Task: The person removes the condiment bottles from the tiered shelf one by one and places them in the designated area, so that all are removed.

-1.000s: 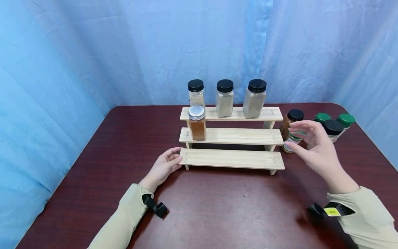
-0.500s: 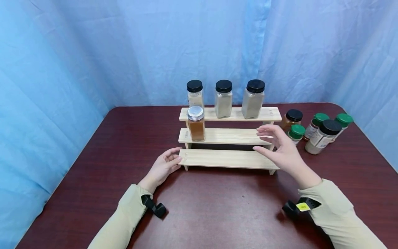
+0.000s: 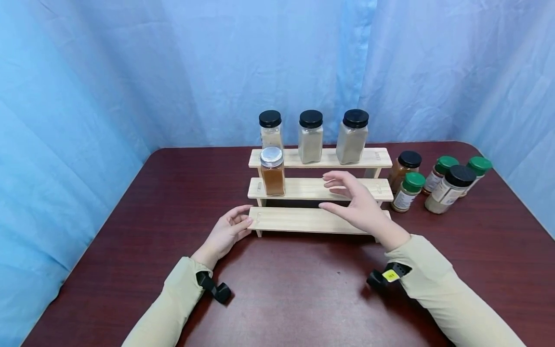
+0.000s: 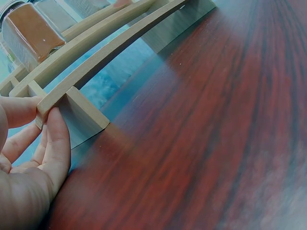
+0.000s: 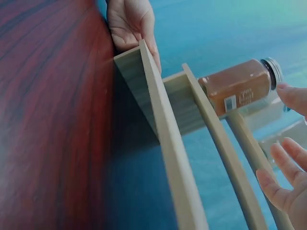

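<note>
The left hand (image 3: 225, 231) pinches the wooden rack (image 3: 308, 220) at its nearest end and should steady it. The right hand (image 3: 359, 205), empty with fingers parted, should approach the silver-lidded jar (image 3: 273, 180), to its left, gently.

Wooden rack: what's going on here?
Someone's left hand holds the left end of the bottom tier of the wooden rack. Their right hand holds nothing, fingers spread over the rack's right half. Three black-lidded jars stand on the top tier, and a silver-lidded jar on the left of the middle one. Five more jars stand on the table, right of the rack.
</note>
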